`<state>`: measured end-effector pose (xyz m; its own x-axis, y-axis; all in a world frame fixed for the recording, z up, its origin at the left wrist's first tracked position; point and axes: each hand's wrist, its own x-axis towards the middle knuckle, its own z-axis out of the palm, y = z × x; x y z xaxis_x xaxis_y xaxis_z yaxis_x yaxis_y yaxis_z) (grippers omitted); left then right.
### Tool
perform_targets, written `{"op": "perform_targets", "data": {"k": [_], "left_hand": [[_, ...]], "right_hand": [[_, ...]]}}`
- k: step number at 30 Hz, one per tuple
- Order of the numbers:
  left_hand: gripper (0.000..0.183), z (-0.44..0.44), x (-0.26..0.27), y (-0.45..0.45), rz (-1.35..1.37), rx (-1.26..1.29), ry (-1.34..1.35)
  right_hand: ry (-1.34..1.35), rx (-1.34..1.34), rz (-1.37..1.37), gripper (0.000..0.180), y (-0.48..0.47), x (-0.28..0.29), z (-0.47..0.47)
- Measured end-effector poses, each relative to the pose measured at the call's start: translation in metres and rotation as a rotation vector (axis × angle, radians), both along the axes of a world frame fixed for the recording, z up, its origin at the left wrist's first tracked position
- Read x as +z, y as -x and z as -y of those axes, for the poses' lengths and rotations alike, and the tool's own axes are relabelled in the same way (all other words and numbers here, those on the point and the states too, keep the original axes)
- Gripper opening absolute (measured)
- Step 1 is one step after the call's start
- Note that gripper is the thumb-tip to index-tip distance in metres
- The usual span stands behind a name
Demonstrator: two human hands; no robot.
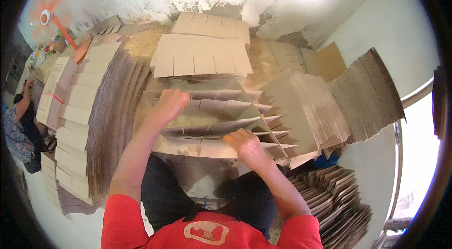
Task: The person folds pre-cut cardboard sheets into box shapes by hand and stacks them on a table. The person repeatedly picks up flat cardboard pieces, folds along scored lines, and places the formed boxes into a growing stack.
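Note:
Several slotted cardboard strips stand on edge, roughly parallel, in front of me, crossed near their right ends by a long cardboard strip. My left hand, its fingers curled, is at the left part of the upper strips; whether it pinches one cannot be made out. Over the lower strips is my right hand, fingers bent at their top edges; its fingertips are partly hidden, so a grip cannot be told. Beyond the strips lies a stack of flat slotted cardboard sheets.
Long stacks of cardboard line the left side, with a tied bundle on them. More stacks stand at the right and lower right. An orange fan is at the back left; another person sits far left.

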<state>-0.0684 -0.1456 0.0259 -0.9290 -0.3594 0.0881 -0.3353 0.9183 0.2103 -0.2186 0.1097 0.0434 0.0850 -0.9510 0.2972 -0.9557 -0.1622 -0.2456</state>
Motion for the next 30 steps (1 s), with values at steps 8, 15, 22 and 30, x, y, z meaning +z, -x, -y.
{"op": "perform_targets", "data": {"k": [8,15,22,30], "left_hand": [[0.029,-0.015,-0.003,-0.015,-0.571,0.124,0.071],[0.022,-0.041,-0.005,0.001,-0.158,-0.021,-0.029],[0.017,-0.039,-0.011,0.01,0.045,-0.015,0.018],[0.037,-0.069,0.01,-0.021,-0.461,0.107,-0.123]], "right_hand": [[0.362,-0.278,-0.021,0.029,-0.003,0.011,-0.035],[0.28,-0.98,-0.237,0.043,0.084,-0.018,-0.151],[0.038,-1.161,-0.287,0.064,0.139,-0.027,-0.162],[0.107,-0.979,-0.226,0.042,0.216,-0.065,-0.179]]}}
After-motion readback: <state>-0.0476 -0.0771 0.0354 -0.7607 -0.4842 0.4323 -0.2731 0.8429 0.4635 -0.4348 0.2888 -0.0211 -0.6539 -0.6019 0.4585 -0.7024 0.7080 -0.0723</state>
